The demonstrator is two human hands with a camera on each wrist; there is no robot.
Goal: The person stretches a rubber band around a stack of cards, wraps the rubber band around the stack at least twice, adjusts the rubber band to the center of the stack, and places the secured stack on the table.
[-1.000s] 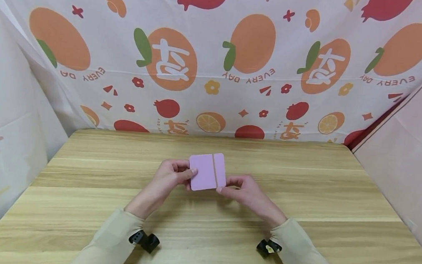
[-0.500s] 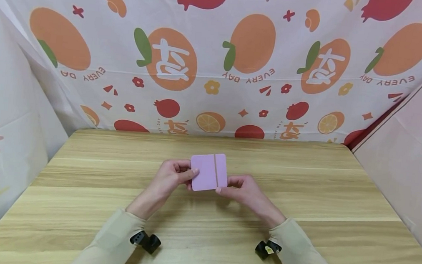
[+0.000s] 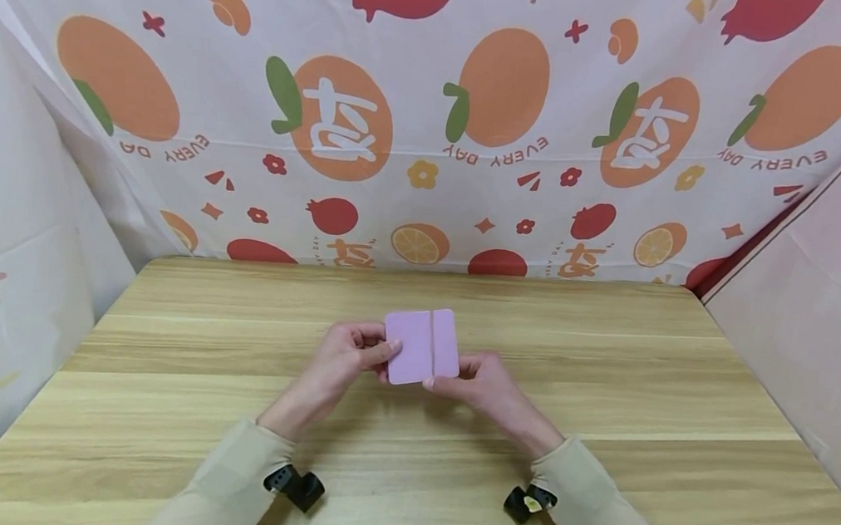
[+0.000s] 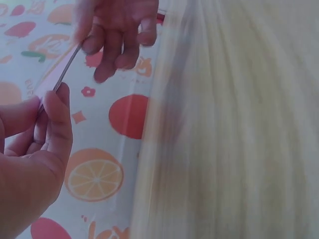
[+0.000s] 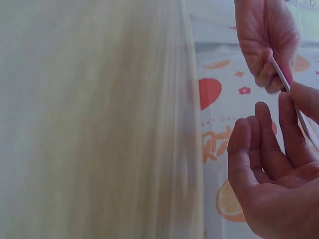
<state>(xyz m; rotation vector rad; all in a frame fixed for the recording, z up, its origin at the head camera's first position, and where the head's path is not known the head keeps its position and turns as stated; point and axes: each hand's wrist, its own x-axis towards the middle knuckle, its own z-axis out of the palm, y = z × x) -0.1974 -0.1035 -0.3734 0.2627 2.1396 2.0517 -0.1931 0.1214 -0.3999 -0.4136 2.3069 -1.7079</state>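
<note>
A thin, square lilac notebook [image 3: 407,349] with rounded corners is held above the table. A narrow brown elastic band [image 3: 432,334] crosses its cover near the right side. My left hand [image 3: 348,352] pinches the left edge, thumb on the cover and fingers behind. At the lower right, my right hand [image 3: 481,382] pinches the notebook, its thumb tip at the band's lower end. Both wrist views show the notebook nearly edge-on; in the right wrist view the other fingers [image 5: 241,144] of my right hand stand loosely bent away from it. The back of the notebook is hidden.
The wood-grain table [image 3: 153,406] spreads beneath both forearms. A fruit-printed cloth [image 3: 422,71] hangs behind its far edge, and pale cloths [image 3: 803,271] stand at both sides. Each wrist carries a small black camera [image 3: 294,485].
Both hands and the notebook have shifted slightly right and nearer. My right thumb has moved left along the notebook's lower edge; the band's lower end now lies farther from the right edge.
</note>
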